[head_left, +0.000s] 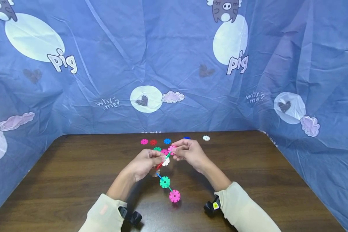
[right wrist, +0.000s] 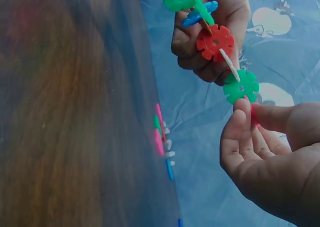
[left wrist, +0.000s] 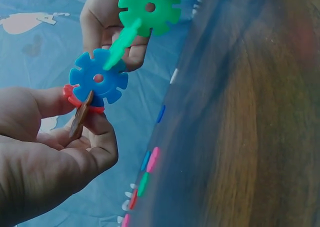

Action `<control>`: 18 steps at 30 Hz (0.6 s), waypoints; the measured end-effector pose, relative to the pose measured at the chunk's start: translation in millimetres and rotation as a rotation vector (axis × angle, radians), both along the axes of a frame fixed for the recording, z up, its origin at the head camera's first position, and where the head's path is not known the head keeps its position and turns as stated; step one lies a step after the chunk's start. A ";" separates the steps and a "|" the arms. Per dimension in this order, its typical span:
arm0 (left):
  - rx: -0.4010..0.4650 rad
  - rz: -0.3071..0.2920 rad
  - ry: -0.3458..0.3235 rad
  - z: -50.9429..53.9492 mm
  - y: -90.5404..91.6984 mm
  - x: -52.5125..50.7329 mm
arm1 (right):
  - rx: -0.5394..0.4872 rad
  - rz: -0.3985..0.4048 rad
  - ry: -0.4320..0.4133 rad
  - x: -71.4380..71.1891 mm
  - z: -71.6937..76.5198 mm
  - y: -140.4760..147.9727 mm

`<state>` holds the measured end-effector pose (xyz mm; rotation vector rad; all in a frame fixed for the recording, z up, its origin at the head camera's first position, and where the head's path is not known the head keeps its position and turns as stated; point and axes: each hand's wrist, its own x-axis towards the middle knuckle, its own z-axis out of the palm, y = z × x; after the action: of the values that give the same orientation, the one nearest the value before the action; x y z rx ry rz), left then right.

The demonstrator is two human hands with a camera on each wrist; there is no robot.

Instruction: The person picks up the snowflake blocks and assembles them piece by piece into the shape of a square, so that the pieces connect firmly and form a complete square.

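A chain of notched plastic linking discs (head_left: 164, 182) hangs between and below both hands, above the table. My left hand (head_left: 144, 163) pinches it near a red disc (right wrist: 215, 42), which has a white disc (head_left: 166, 161) slotted to it. Brown and blue discs (left wrist: 98, 78) follow below the red one, then a green disc and a pink disc (head_left: 175, 196) at the lower end. At the other end, my right hand (head_left: 192, 155) pinches a pink disc (head_left: 171, 149) between thumb and fingertips. That pink disc meets a green disc (right wrist: 241, 87); how deep it sits in the slot is hidden by the fingers.
Loose discs lie along the back of the brown wooden table (head_left: 90, 167): a pink disc (head_left: 144, 141), a red disc (head_left: 153, 142), a blue disc (head_left: 167, 141), a white disc (head_left: 206, 138) and others partly behind the hands. A blue patterned cloth (head_left: 174, 71) hangs behind the table.
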<state>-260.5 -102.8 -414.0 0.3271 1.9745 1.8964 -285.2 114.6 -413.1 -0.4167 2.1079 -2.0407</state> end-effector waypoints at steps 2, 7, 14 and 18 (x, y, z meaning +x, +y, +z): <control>-0.006 0.001 -0.005 -0.4 -0.7 -0.5 | 0.020 0.013 -0.007 -4.0 -1.7 3.1; 0.012 0.007 -0.008 -1.4 -2.6 -1.2 | 0.089 -0.030 0.036 -24.6 -4.2 24.7; 0.044 0.005 0.006 -0.4 -7.0 -2.7 | 0.353 -0.274 0.183 -67.8 -12.3 78.7; 0.037 0.021 -0.011 -0.4 -8.4 -3.2 | 0.605 -0.353 0.256 -87.4 -17.6 101.5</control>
<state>-263.7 -111.2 -414.4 0.3068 1.9443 1.9457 -372.6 216.1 -430.8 -0.2253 2.9789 -1.4181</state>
